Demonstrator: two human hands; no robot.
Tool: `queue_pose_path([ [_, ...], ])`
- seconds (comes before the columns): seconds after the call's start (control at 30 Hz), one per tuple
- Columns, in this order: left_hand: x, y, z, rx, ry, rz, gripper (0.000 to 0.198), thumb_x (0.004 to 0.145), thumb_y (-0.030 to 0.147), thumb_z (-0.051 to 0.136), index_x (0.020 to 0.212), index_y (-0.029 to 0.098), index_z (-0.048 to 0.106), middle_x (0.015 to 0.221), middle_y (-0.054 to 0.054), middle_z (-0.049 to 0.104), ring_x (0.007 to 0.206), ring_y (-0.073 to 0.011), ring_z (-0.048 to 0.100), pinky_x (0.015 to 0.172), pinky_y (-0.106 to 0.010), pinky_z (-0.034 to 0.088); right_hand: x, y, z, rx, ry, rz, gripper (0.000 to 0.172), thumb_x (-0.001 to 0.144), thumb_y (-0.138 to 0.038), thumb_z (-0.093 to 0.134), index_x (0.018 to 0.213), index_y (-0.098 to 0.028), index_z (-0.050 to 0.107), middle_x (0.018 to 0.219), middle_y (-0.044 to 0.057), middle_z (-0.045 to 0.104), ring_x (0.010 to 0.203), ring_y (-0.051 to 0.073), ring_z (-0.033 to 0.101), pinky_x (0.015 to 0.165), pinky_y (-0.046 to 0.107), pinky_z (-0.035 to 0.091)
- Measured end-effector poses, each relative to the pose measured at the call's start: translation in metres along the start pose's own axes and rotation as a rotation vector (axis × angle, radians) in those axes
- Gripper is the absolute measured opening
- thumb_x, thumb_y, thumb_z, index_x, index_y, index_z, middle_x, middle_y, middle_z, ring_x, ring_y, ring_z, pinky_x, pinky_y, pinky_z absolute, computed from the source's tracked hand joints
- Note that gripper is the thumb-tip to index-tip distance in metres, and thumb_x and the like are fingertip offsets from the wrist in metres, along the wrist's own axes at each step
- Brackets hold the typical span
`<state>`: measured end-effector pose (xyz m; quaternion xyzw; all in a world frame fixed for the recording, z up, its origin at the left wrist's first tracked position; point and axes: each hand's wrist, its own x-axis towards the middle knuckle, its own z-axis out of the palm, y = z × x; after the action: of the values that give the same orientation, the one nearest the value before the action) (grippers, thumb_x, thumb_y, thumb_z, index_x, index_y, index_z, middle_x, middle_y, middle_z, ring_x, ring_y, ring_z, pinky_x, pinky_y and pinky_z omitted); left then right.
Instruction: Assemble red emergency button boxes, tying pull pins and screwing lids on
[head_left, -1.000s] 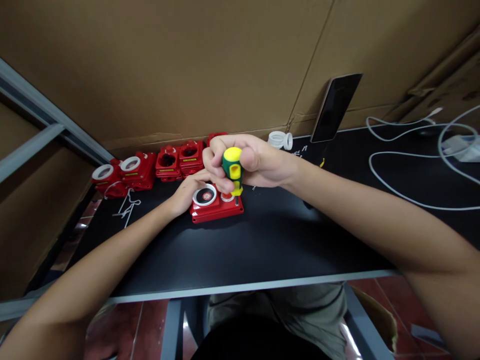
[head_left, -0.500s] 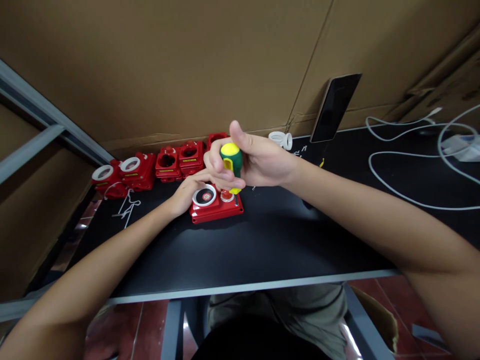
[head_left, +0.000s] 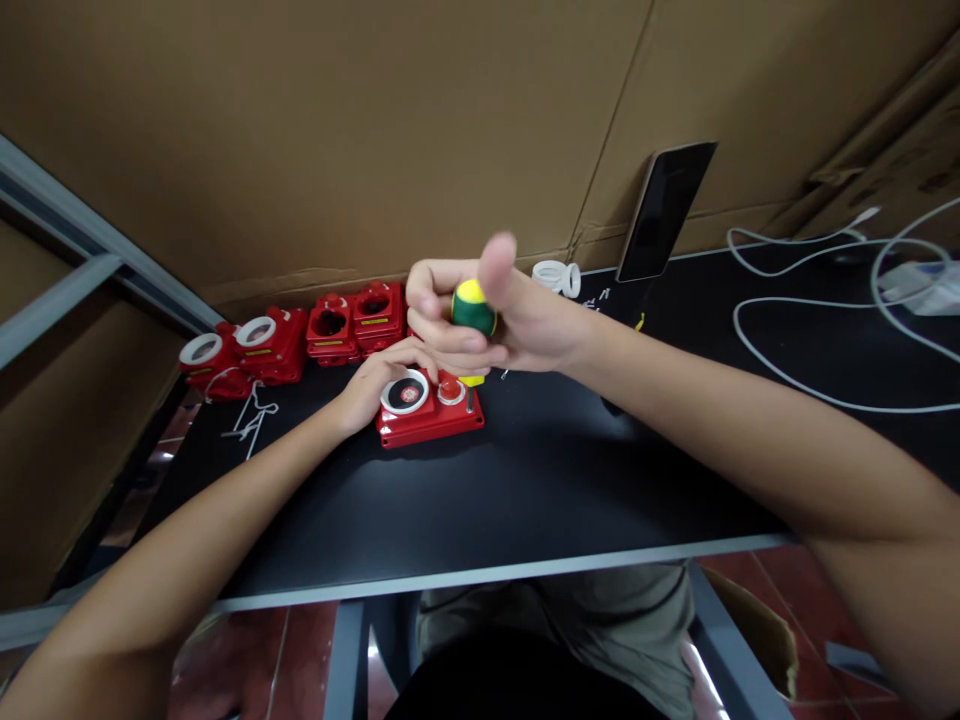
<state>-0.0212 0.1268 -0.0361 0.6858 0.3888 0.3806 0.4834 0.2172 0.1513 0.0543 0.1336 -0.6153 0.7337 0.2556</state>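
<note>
My right hand (head_left: 536, 325) is wrapped round the green and yellow handle of a screwdriver (head_left: 472, 310), with its thumb raised beside the handle's end. The metal shaft reaches down to the right end of a red box (head_left: 427, 428) on the table; its tip is too small to make out. That box carries a white ring (head_left: 393, 404) around a dark disc and a round red knob (head_left: 450, 388). My left hand (head_left: 369, 388) grips the box from its left and back side, fingers bent over the far edge and partly hidden.
Several similar red housings (head_left: 330, 330) line the back of the black table (head_left: 525, 490), against a cardboard wall. White ties (head_left: 255, 415) lie at left. White rings (head_left: 555, 276), small white pieces, a leaning phone (head_left: 667, 212) and a looped white cable (head_left: 825, 395) are toward the right.
The screwdriver handle has turned and tilted in my right hand, and my thumb has shifted right across it. My left hand and the red box stay in place.
</note>
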Motion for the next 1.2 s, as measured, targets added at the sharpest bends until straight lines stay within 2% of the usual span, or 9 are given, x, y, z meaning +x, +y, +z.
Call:
queue_pose_path([
  [0.07,-0.001,0.0,0.001,-0.009,0.018,-0.019,0.025,0.09,0.039,0.072,0.091,0.022,0.089,0.119,-0.011,0.09,0.127,-0.0396,0.078,0.117,-0.051,0.062,0.0,-0.003,-0.001,0.014,-0.039,0.022,0.071,0.112,-0.084,0.062,0.103,-0.014,0.072,0.074,-0.005,0.059,0.052,0.007,0.048,0.056,0.023,0.049],
  [0.17,-0.002,-0.001,0.001,-0.018,0.049,-0.049,0.02,0.092,0.033,0.076,0.098,0.022,0.09,0.123,-0.01,0.091,0.141,-0.0421,0.073,0.125,-0.051,0.058,-0.002,-0.002,-0.003,0.021,-0.067,0.026,0.073,0.121,-0.077,0.048,0.102,-0.012,0.077,0.08,-0.001,0.063,0.059,0.009,0.054,0.065,0.025,0.051],
  [0.33,-0.002,-0.003,0.002,-0.033,0.06,-0.078,0.018,0.091,0.029,0.08,0.101,0.018,0.09,0.119,-0.011,0.091,0.137,-0.0422,0.075,0.127,-0.051,0.056,-0.004,0.002,-0.011,0.02,-0.115,-0.006,0.063,0.12,-0.069,0.056,0.102,-0.014,0.08,0.082,0.001,0.066,0.064,0.012,0.056,0.073,0.028,0.053],
  [0.5,-0.003,0.006,0.005,-0.039,0.054,-0.056,0.019,0.089,0.03,0.074,0.097,0.021,0.088,0.118,-0.006,0.09,0.137,-0.0392,0.075,0.129,-0.046,0.055,-0.009,-0.006,-0.013,0.008,-0.193,0.047,0.055,0.117,-0.062,0.058,0.099,-0.015,0.079,0.086,0.008,0.071,0.08,0.02,0.064,0.085,0.035,0.057],
  [0.63,-0.003,0.01,0.005,-0.024,0.038,-0.037,0.021,0.092,0.035,0.07,0.088,0.021,0.084,0.111,-0.006,0.089,0.126,-0.038,0.078,0.122,-0.047,0.06,-0.013,-0.011,-0.012,-0.009,-0.156,0.079,0.038,0.116,-0.05,0.068,0.11,-0.015,0.082,0.099,0.008,0.074,0.089,0.019,0.068,0.092,0.032,0.059],
  [0.77,-0.001,0.005,0.003,-0.012,0.013,-0.001,0.019,0.088,0.035,0.069,0.085,0.021,0.082,0.106,-0.006,0.086,0.116,-0.0345,0.079,0.114,-0.047,0.064,-0.014,-0.018,-0.015,-0.166,-0.122,0.056,0.041,0.118,-0.054,0.073,0.112,-0.014,0.085,0.111,0.009,0.077,0.099,0.015,0.073,0.105,0.033,0.06],
  [0.93,0.002,0.002,0.001,0.003,-0.029,0.025,0.021,0.085,0.03,0.067,0.084,0.019,0.085,0.104,-0.007,0.086,0.11,-0.033,0.079,0.11,-0.047,0.066,-0.013,-0.027,-0.018,-0.386,-0.065,0.018,0.043,0.109,-0.055,0.087,0.115,-0.013,0.087,0.114,0.009,0.08,0.104,0.014,0.074,0.098,0.026,0.058],
  [1.03,0.002,0.006,0.001,0.009,-0.031,0.039,0.024,0.085,0.03,0.065,0.085,0.019,0.087,0.107,-0.007,0.086,0.111,-0.0331,0.079,0.113,-0.047,0.065,-0.011,-0.029,-0.016,-0.43,0.034,0.056,0.049,0.098,-0.057,0.098,0.112,-0.012,0.083,0.11,0.007,0.079,0.101,0.014,0.073,0.09,0.025,0.059],
  [1.2,-0.001,0.009,0.002,0.015,-0.004,0.069,0.024,0.091,0.031,0.066,0.086,0.021,0.087,0.105,-0.007,0.086,0.117,-0.0341,0.079,0.121,-0.05,0.061,-0.009,-0.037,-0.004,-0.498,0.16,0.109,0.049,0.081,-0.037,0.111,0.092,-0.017,0.068,0.106,0.005,0.08,0.098,0.016,0.074,0.082,0.027,0.06],
])
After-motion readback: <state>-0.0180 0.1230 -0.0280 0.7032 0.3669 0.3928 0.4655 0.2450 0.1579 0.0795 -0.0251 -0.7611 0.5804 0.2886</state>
